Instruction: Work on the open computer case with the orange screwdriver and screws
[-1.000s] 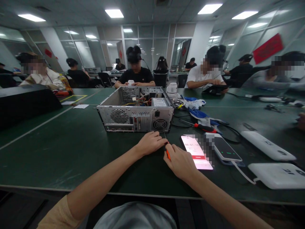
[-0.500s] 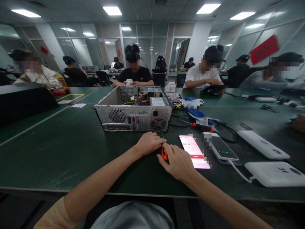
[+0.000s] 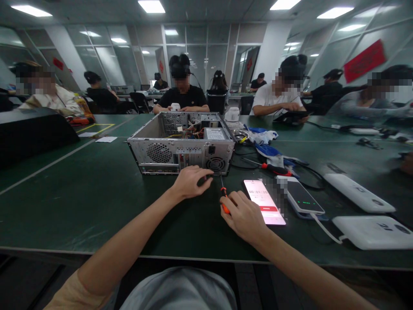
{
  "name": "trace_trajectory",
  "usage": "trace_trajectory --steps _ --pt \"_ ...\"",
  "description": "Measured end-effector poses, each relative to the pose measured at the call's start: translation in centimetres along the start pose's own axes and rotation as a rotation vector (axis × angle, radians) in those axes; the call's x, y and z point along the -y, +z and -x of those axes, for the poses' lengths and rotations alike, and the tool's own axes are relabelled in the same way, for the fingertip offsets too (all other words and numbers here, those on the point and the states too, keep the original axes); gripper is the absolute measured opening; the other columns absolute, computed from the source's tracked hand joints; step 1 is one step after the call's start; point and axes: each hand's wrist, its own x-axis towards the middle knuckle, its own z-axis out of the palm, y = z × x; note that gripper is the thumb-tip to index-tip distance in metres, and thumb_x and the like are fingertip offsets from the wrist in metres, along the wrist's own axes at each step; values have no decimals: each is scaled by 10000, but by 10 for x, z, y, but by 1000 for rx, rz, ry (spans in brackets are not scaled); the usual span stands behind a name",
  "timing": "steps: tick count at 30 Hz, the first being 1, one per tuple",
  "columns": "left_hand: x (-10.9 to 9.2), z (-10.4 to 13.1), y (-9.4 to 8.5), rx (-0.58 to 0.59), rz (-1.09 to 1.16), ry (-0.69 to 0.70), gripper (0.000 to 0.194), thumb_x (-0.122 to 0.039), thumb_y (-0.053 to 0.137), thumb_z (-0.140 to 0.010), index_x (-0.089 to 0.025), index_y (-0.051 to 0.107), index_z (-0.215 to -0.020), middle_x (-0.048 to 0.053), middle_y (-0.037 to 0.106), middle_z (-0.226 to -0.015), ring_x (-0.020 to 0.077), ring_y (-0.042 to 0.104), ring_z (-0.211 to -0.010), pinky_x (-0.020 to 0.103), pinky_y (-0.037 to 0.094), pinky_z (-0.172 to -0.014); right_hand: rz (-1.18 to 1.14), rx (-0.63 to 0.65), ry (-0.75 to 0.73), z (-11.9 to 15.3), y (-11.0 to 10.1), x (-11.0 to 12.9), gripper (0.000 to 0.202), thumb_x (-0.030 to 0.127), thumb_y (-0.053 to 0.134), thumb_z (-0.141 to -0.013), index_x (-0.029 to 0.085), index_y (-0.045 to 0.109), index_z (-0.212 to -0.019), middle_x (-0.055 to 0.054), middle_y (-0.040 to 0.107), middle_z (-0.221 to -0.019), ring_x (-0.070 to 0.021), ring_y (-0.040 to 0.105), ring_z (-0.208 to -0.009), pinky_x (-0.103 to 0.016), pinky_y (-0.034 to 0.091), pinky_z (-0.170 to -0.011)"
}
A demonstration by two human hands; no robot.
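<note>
An open-topped metal computer case (image 3: 193, 148) lies on the green table, its fan grilles and ports facing me and cables inside. My right hand (image 3: 243, 213) is wrapped round the handle of an orange and black screwdriver (image 3: 225, 206), whose shaft points at the lower right of the case. Just in front of the case is my left hand (image 3: 192, 183), its thumb and fingers apart and nothing visible between them. A lit phone (image 3: 265, 202) showing a timer lies right of my right hand.
A second screwdriver (image 3: 274, 169), blue and white gloves (image 3: 269, 153) and black cables lie right of the case. Farther right are another phone (image 3: 303, 197) and white power banks (image 3: 358, 193). Several people sit beyond; a black object (image 3: 35, 133) stands left.
My left hand has moved left, away from the screwdriver shaft, and its fingers have parted. My right hand, still holding the screwdriver, has shifted slightly right.
</note>
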Motion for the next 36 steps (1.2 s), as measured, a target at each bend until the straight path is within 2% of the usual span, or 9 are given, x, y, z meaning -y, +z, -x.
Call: trace_trajectory --steps 6,16,21,24,26,29,30,33,36 --pt "7 4 9 69 61 -116 224 -235 524 -927 -171 714 -1026 63 750 -976 186 660 -876 337 526 -831 -73 1 -73 0 2 -3 213 126 579 -873 163 708 -1039 -104 603 -985 -203 520 -896 -279 434 -695" --pt "-19 -4 17 310 34 63 418 -323 536 -970 -235 584 -1376 56 726 -1058 197 597 -950 336 471 -841 -158 24 -83 -2 4 -4 260 26 504 -863 166 718 -913 -99 618 -1031 -217 512 -995 -323 483 -828" --pt "-26 -9 22 325 -55 154 327 -303 482 -1004 -264 664 -1273 60 701 -1154 181 601 -1002 312 449 -846 -188 26 -95 -2 9 -7 290 -39 504 -796 172 699 -838 -89 623 -1005 -223 507 -997 -329 486 -833" --pt "-25 -9 24 304 -69 148 289 -319 505 -995 -261 702 -1198 54 707 -1143 168 618 -981 295 462 -830 -187 10 -107 -1 9 -7 266 3 514 -826 170 700 -916 -102 626 -1028 -230 524 -1005 -339 486 -848" --pt "-24 -8 26 281 -82 140 266 -320 527 -985 -257 716 -1161 51 717 -1119 164 632 -957 289 468 -812 -168 14 -68 -2 6 -5 174 157 564 -888 160 683 -1015 -124 622 -1068 -247 541 -1014 -362 485 -859" --pt "-23 -7 28 264 -97 137 251 -323 553 -972 -250 719 -1145 43 739 -1045 165 651 -901 284 466 -763 -80 96 80 -5 1 0 434 527 567 -916 134 635 -1086 -149 622 -1068 -282 588 -967 -378 483 -785" --pt "-24 -7 29 272 -99 139 250 -325 558 -969 -249 718 -1145 38 746 -1000 167 655 -874 285 465 -743 -41 154 157 -6 -1 2 464 561 510 -942 136 619 -1096 -141 632 -1037 -271 611 -922 -352 470 -722" --pt "-24 -7 31 307 -102 142 256 -321 568 -962 -246 715 -1158 27 748 -883 180 663 -814 294 465 -704 6 353 329 -12 -5 7 407 507 395 -1010 163 559 -1152 -95 678 -951 -240 661 -812 -298 387 -592" --pt "-25 -9 30 309 -77 135 260 -311 562 -964 -238 722 -1155 47 749 -913 187 671 -855 299 479 -732 14 452 366 -15 -5 10 281 378 392 -1026 177 524 -1172 -76 707 -941 -214 679 -769 -284 335 -571"
